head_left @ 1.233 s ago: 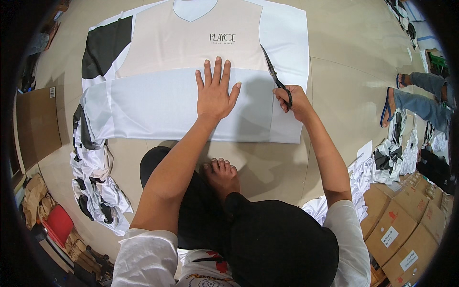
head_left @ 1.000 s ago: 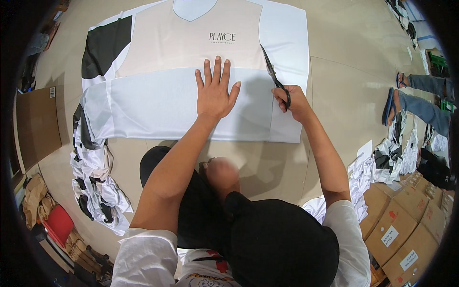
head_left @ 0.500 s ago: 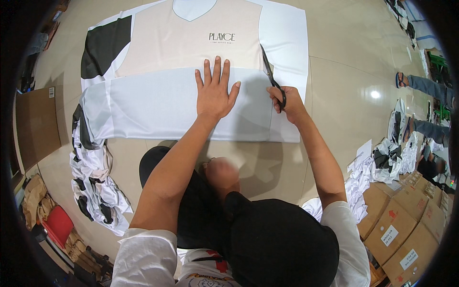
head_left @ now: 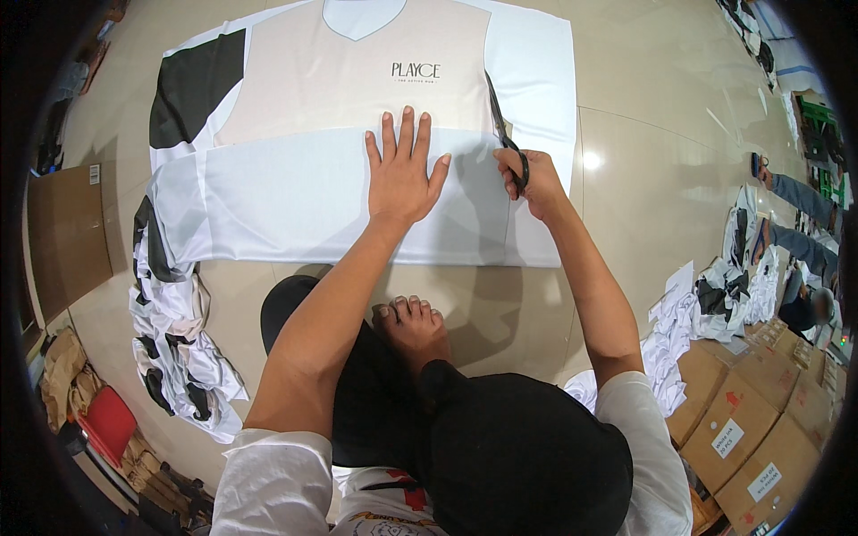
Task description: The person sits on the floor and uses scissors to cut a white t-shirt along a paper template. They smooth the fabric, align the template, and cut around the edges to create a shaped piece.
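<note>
A large white fabric sheet [head_left: 313,210] lies on the tiled floor, its near part folded back over a printed cream shirt panel [head_left: 331,85] with a V neckline. My left hand [head_left: 404,174] rests flat on the fold, fingers spread, the fingertips reaching onto the cream panel. In my right hand [head_left: 534,183] is a pair of black scissors [head_left: 500,121], my fingers round its handles. Its blades point away from me along the right edge of the cream panel. Whether the blades are parted is hard to make out. A black printed patch [head_left: 197,89] shows at the sheet's left.
Heaped white and black fabric [head_left: 179,348] lies left of my knee. At the right are more white cloth scraps [head_left: 670,335] and stacked cardboard boxes [head_left: 733,438]. A brown cardboard panel [head_left: 67,237] stands far left. Another person's legs [head_left: 804,241] show at the right edge.
The scissors and my right hand have moved slightly farther from me, along the panel's edge. My left hand stays in place. The other person's foot at the right has shifted slightly.
</note>
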Demonstrator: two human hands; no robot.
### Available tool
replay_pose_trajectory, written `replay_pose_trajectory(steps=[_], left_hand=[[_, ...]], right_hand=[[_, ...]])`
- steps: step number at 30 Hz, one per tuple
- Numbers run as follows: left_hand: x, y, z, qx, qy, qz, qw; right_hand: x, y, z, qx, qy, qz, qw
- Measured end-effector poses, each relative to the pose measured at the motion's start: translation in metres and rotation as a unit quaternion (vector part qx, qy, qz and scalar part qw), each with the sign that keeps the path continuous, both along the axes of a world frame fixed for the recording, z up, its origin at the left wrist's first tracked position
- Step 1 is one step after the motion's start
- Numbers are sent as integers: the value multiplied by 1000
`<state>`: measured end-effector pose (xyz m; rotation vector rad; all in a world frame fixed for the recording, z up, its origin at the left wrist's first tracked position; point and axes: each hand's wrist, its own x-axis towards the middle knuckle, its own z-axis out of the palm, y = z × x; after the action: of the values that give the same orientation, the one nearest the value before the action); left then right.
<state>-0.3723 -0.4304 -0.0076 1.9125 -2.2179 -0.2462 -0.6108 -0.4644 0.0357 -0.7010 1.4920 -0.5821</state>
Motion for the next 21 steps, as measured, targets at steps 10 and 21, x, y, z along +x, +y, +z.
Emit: replay_pose_trajectory(steps=[10,21], left_hand=[[0,0,1,15,-13,1,1000],[0,0,3,20,-17,1,1000]], right_hand=[[6,2,-5,1,0,-15,1000],[11,5,-9,-8,0,-25,1000]])
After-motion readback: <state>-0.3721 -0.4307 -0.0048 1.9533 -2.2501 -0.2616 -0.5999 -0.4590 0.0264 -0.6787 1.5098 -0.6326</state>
